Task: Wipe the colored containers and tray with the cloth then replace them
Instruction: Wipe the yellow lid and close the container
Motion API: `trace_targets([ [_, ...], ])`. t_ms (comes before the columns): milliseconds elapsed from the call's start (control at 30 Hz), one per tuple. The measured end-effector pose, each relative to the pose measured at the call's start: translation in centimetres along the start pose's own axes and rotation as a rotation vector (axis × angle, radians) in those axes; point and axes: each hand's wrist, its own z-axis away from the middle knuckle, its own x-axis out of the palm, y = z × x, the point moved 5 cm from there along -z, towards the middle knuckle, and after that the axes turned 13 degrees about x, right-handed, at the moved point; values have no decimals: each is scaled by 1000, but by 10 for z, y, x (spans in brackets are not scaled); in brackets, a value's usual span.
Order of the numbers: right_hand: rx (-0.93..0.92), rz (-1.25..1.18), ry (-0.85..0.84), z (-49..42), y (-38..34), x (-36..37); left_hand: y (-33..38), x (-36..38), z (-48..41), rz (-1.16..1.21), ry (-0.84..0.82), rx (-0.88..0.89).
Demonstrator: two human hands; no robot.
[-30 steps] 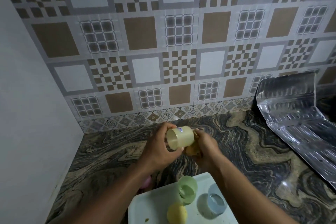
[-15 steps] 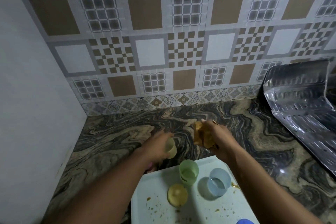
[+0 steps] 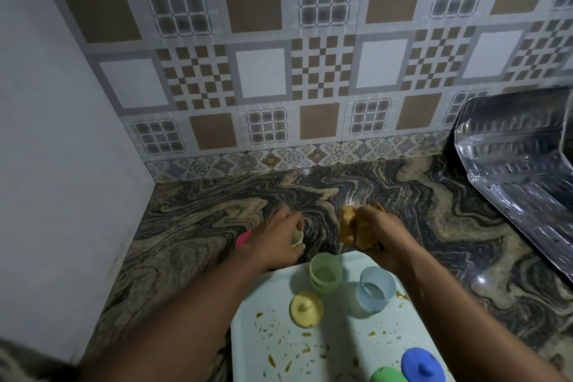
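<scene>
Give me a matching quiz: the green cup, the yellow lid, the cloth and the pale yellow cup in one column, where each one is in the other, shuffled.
Things:
1. green cup
2. yellow lid
3. cloth
4. pale yellow cup

Places:
A. in the right hand
B. flat on the tray, in front of the green cup
C. in the left hand, over the counter
D. upright on the tray, beside the blue cup

Pairs: 1-D, 2-B, 3-A, 4-C

Your left hand [image 3: 276, 239] covers most of the pale yellow container [image 3: 297, 237]; only a sliver shows past your fingers [image 3: 293, 220]. A pink container [image 3: 242, 239] peeks from behind that wrist. The bottom edge crops the green lid [image 3: 388, 375].
</scene>
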Motion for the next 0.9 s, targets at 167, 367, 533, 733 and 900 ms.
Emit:
trace_targets([
  [167,23,-62,-34,16,11,2,25,15,28,105,-162,-3],
  [367,7,7,-13,29,18,1,39,46,47,2,-227,-11],
  [533,10,144,16,33,23,-2,45,50,54,-80,-144,-29],
  [733,32,224,-66,41,23,10,30,40,69,8,-47,-97],
  [900,-98,470,-97,48,20,24,18,19,76,173,128,-127],
])
